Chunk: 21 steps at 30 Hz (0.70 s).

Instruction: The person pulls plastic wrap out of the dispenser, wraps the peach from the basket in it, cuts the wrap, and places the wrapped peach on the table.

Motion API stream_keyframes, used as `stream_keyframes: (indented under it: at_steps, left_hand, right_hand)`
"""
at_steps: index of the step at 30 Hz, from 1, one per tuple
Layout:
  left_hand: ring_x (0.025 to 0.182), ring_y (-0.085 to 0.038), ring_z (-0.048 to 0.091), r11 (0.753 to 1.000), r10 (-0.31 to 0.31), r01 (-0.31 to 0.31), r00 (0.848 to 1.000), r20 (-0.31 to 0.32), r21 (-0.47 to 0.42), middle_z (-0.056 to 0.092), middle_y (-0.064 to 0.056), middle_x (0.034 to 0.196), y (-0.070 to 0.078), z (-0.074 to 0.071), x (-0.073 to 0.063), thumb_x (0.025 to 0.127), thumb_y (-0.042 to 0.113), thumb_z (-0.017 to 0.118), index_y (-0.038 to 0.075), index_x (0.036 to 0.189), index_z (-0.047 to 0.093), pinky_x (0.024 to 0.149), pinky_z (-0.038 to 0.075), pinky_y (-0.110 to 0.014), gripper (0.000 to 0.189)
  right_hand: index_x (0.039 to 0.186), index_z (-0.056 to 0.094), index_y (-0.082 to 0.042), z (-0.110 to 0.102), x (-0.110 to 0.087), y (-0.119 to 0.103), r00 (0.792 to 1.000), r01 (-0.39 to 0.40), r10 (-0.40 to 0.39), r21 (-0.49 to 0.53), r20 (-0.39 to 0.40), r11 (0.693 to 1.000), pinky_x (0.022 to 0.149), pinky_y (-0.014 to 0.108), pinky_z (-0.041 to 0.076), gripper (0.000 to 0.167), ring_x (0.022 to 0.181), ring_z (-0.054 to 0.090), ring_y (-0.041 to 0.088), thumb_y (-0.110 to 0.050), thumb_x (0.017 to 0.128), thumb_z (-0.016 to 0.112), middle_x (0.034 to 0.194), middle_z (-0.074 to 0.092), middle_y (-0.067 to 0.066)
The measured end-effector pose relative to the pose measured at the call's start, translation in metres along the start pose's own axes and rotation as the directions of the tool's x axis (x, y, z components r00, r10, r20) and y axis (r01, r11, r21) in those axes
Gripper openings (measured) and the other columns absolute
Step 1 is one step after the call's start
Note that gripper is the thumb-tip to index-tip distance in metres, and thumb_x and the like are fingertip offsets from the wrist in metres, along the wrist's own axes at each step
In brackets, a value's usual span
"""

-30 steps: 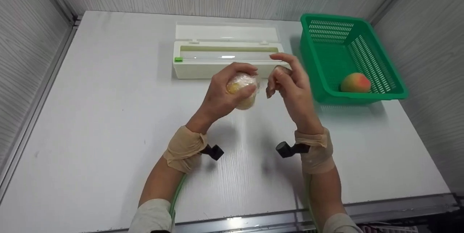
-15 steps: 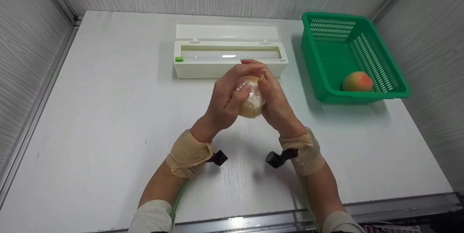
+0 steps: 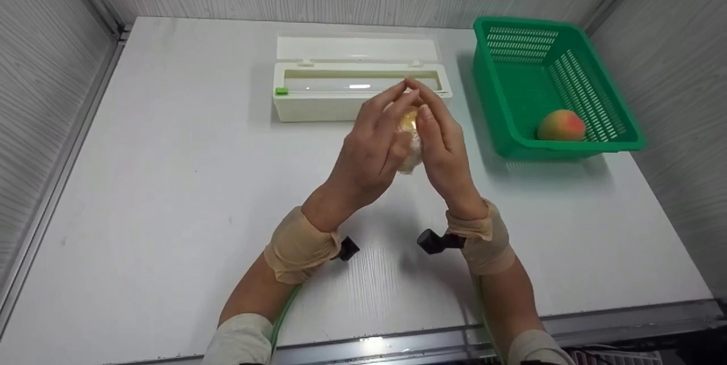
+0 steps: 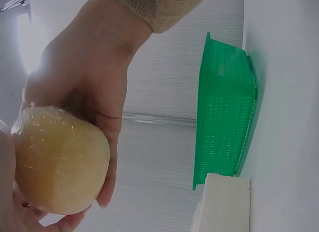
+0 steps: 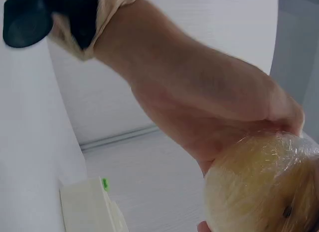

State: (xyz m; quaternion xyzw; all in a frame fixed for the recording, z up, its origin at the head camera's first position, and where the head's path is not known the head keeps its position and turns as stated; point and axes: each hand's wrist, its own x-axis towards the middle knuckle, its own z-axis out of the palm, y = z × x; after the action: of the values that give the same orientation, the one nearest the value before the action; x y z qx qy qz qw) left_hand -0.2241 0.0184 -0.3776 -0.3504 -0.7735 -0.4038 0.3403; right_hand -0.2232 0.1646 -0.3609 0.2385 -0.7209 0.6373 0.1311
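- Cupping the wrapped fruit between two palms, the person has it up above the white table, right there in the middle of the action!
- Look at the left hand: bent fingers arch over the top of the fruit, thumb side against it, palm pressed to its left flank.
- And the right hand mirrors it from the other side, palm and fingers curved around the fruit, the space inside just wide enough for it.
- Up top, the fingertips of both hands come together like a little roof, far side of the fruit tucked beneath them.
- Clear film clings all around that pale yellow skin, glinting and crinkled, and the right wrist view catches a dark spot showing through it.
- Just beyond the hands sits a plain white box, its lid laid back, a shiny roll inside and a green slider at its left end.
- Over on the right, the green basket stands apart from the hands, and a yellow-and-red fruit rests in its near end.
- Both wrists wear tan wraps, each with a small black camera poking inward.
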Motion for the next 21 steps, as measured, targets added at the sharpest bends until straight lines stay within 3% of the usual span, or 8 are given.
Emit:
stream_keyframes:
  at_steps: [2,5,10,14,21]
  left_hand:
    - [0.14,-0.026,0.04,1.0,0.006,-0.006,0.999,0.054,0.005,0.042,-0.018,0.15,0.002,0.002,-0.002,0.102,0.05,0.044,0.003,0.146,0.043,0.114,0.039,-0.034,0.064]
    - [0.144,-0.024,0.037,0.999,-0.007,0.002,0.994,0.11,0.044,0.039,-0.016,0.153,0.004,0.004,-0.003,0.088,0.066,0.056,0.005,0.15,0.036,0.117,0.035,-0.032,0.09]
    - [0.142,-0.022,0.041,0.995,-0.058,0.046,0.987,0.149,0.084,0.039,-0.016,0.153,0.005,0.008,-0.007,0.072,0.063,0.074,0.001,0.151,0.028,0.112,0.04,-0.028,0.11]
    - [0.135,-0.026,0.049,0.989,-0.072,0.05,0.984,0.162,0.138,0.042,-0.02,0.149,0.005,0.01,-0.01,0.073,0.055,0.081,-0.003,0.146,0.03,0.107,0.047,-0.032,0.106]
    - [0.12,-0.027,0.062,0.969,-0.042,-0.003,0.983,0.177,0.246,0.052,-0.02,0.142,0.002,0.003,-0.008,0.081,0.046,0.075,-0.003,0.141,0.038,0.095,0.056,-0.036,0.085]
  right_hand:
    - [0.141,0.05,-0.002,-0.004,0.001,0.001,0.998,0.015,-0.016,-0.029,-0.053,0.999,0.1,0.032,0.052,0.042,0.125,0.055,0.024,-0.016,0.104,0.035,0.139,0.056,0.015]
    - [0.132,0.055,0.001,-0.01,0.002,0.001,0.99,0.025,-0.024,0.004,-0.141,1.0,0.092,0.03,0.056,0.038,0.115,0.058,0.026,-0.017,0.104,0.036,0.128,0.06,0.014]
    - [0.118,0.056,0.004,-0.012,0.001,0.001,0.979,0.054,-0.062,-0.046,-0.195,0.997,0.083,0.031,0.055,0.033,0.103,0.057,0.028,-0.018,0.102,0.036,0.114,0.059,0.011]
    - [0.115,0.055,0.003,-0.009,0.001,0.004,0.984,0.021,-0.042,-0.123,-0.172,0.992,0.08,0.031,0.054,0.032,0.1,0.057,0.023,-0.018,0.101,0.035,0.111,0.058,0.006]
    - [0.124,0.052,-0.003,-0.01,0.003,0.006,0.996,-0.038,0.026,-0.14,-0.09,0.989,0.077,0.031,0.056,0.033,0.102,0.058,0.023,-0.017,0.101,0.034,0.114,0.058,0.009]
